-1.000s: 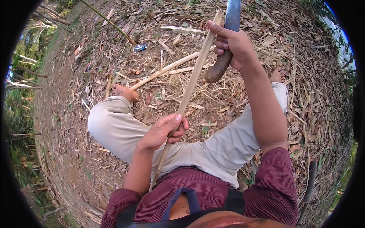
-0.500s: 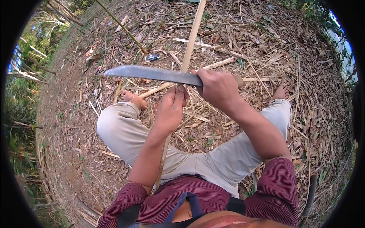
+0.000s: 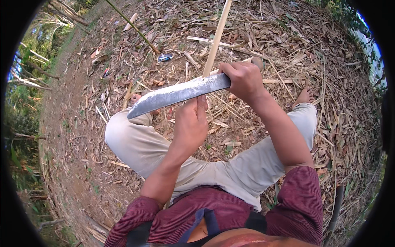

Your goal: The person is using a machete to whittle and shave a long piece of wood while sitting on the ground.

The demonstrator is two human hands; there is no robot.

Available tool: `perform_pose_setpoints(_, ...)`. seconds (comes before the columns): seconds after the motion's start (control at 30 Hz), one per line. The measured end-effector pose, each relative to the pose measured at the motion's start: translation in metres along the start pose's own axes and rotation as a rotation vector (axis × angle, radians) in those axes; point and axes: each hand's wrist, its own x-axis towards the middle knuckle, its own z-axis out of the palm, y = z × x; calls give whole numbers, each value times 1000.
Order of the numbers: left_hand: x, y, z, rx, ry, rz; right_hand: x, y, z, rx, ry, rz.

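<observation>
A machete (image 3: 181,91) is held in my right hand (image 3: 245,81), its fingers wrapped around the handle, with the wooden butt showing past the fist. Its broad grey blade points left, the tip low above my left knee, and the flat whitish face is visible. Just below the blade, my left hand (image 3: 190,123) is closed around a long pale wooden strip (image 3: 218,35), likely split bamboo, thumb upward. The strip rises away from me toward the top edge. The blade crosses in front of it, hiding where they meet.
My bent legs (image 3: 131,140) spread to either side on ground strewn with dry leaves and cut strips. A thin green stem (image 3: 131,24) slants at far left, near a small blue packet (image 3: 164,57). A dark pole (image 3: 337,201) lies at right.
The blade has rolled to show its flat face, and its tip has dropped toward me. Both hands have shifted slightly right, and the strip has moved right with my left hand.
</observation>
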Motion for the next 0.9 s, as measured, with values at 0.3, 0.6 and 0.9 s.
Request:
perform_pose_setpoints(0.3, -62, -32, -33, -403, -183, -247, 21, 122, -48, -138, -162, 960)
perform_pose_setpoints(0.6, -4, -13, -19, -877, -598, -469, 38, -4, -40, 1095, -104, 986)
perform_pose_setpoints(0.9, -73, -54, -33, -910, -825, -599, 32, 56, -57, 1328, 195, 1093)
